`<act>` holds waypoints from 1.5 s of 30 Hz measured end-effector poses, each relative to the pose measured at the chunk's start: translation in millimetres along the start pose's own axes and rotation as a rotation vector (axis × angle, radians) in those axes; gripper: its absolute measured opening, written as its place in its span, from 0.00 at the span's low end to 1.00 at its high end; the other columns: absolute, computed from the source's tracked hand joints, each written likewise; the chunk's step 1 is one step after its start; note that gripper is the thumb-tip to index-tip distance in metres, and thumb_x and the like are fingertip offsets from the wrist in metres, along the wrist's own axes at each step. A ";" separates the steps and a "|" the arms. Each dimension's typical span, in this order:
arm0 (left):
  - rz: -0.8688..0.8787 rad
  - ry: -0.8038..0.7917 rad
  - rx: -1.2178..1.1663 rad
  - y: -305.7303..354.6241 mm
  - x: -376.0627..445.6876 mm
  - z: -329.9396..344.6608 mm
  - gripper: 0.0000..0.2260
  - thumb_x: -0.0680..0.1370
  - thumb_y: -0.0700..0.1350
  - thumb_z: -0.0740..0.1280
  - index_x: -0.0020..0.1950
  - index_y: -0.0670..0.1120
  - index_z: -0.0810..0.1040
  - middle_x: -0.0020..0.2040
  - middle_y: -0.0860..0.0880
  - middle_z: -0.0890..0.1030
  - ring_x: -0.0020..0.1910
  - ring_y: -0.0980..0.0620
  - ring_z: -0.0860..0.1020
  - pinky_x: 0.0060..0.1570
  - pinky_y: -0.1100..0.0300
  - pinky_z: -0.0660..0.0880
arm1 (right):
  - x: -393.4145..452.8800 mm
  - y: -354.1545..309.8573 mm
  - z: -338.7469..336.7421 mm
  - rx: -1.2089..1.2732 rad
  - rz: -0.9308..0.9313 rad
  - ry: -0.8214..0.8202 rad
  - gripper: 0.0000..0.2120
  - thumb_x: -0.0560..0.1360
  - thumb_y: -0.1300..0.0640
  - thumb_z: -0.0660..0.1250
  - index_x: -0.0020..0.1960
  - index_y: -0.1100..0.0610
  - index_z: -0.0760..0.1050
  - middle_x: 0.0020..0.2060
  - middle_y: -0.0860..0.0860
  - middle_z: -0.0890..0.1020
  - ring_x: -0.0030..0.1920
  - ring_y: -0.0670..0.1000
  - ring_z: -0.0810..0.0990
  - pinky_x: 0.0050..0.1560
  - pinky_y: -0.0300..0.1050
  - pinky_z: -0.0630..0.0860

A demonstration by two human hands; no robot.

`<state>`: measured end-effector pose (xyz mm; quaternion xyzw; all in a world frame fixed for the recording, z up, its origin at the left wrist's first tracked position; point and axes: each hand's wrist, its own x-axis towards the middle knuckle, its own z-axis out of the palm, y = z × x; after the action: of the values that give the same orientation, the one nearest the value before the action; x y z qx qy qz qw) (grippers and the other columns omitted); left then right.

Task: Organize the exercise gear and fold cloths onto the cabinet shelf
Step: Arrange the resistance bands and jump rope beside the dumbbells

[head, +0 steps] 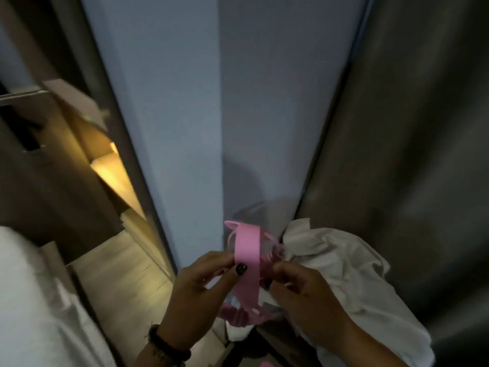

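A pink resistance band (247, 254) with a clear plastic pouch behind it is held up in front of me, low in the middle of the view. My left hand (203, 287) pinches the band's left edge with thumb and fingers. My right hand (299, 284) grips the band and pouch from the right. A crumpled white cloth (352, 274) hangs over my right forearm. More pink material (235, 315) dangles below the hands. The frame is blurred.
A pale blue-white cabinet panel (211, 115) rises straight ahead. A dark grey door or panel (410, 154) stands at the right. At the left a lit wooden shelf or drawer (113, 178) juts out, with pale floor (119, 274) below and white fabric (29, 300) at the lower left.
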<state>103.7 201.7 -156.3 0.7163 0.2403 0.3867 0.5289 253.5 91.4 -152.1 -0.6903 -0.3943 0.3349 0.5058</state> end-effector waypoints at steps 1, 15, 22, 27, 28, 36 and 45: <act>-0.012 0.040 0.009 -1.3 -3.6 -10.0 0.12 0.72 0.45 0.70 0.52 0.59 0.84 0.47 0.53 0.85 0.46 0.52 0.82 0.47 0.60 0.78 | 3.1 1.1 10.2 -0.004 0.001 -0.074 0.15 0.72 0.71 0.65 0.45 0.53 0.83 0.42 0.48 0.86 0.45 0.47 0.84 0.49 0.44 0.79; -0.275 0.473 0.063 -55.4 -20.2 -146.7 0.15 0.74 0.38 0.70 0.56 0.55 0.78 0.51 0.61 0.81 0.50 0.69 0.79 0.43 0.76 0.74 | 76.6 -24.3 184.1 -0.091 -0.186 -0.293 0.09 0.81 0.59 0.58 0.46 0.51 0.73 0.43 0.45 0.76 0.45 0.37 0.76 0.40 0.27 0.72; -0.339 0.534 0.225 -94.3 -3.9 -228.7 0.16 0.74 0.41 0.71 0.52 0.63 0.77 0.49 0.64 0.80 0.48 0.70 0.78 0.42 0.76 0.73 | 126.8 -43.8 266.5 -0.202 -0.258 -0.294 0.09 0.82 0.55 0.56 0.47 0.54 0.73 0.41 0.48 0.76 0.41 0.47 0.75 0.36 0.37 0.72; -0.431 0.460 0.243 -122.7 12.7 -298.9 0.17 0.76 0.38 0.70 0.55 0.60 0.79 0.56 0.57 0.81 0.50 0.62 0.80 0.47 0.62 0.79 | 179.4 -63.5 324.0 -0.135 -0.141 -0.259 0.08 0.82 0.57 0.56 0.46 0.52 0.73 0.43 0.49 0.75 0.43 0.45 0.75 0.40 0.37 0.74; -0.449 0.458 0.216 -126.6 16.5 -311.8 0.17 0.76 0.37 0.69 0.55 0.60 0.79 0.56 0.56 0.81 0.47 0.62 0.81 0.41 0.63 0.81 | 189.8 -68.1 335.0 -0.114 -0.129 -0.252 0.08 0.81 0.57 0.57 0.46 0.51 0.73 0.45 0.49 0.74 0.44 0.43 0.75 0.40 0.34 0.74; -0.529 0.525 0.259 -154.7 47.1 -385.1 0.18 0.77 0.40 0.68 0.59 0.60 0.70 0.49 0.59 0.77 0.41 0.66 0.79 0.30 0.78 0.71 | 270.5 -95.9 404.0 0.063 -0.098 -0.101 0.08 0.81 0.56 0.59 0.53 0.48 0.75 0.54 0.47 0.73 0.53 0.47 0.76 0.48 0.43 0.80; -0.496 0.684 0.171 -193.5 123.3 -425.2 0.17 0.76 0.37 0.69 0.58 0.55 0.73 0.48 0.57 0.79 0.39 0.68 0.79 0.29 0.76 0.71 | 369.1 -98.7 451.1 0.153 0.098 -0.083 0.08 0.80 0.49 0.57 0.50 0.43 0.75 0.44 0.48 0.77 0.44 0.50 0.78 0.32 0.37 0.75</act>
<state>-155.2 600.6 -241.7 0.5085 0.5980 0.4417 0.4344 16.3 630.9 -199.6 -0.6537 -0.3537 0.4167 0.5235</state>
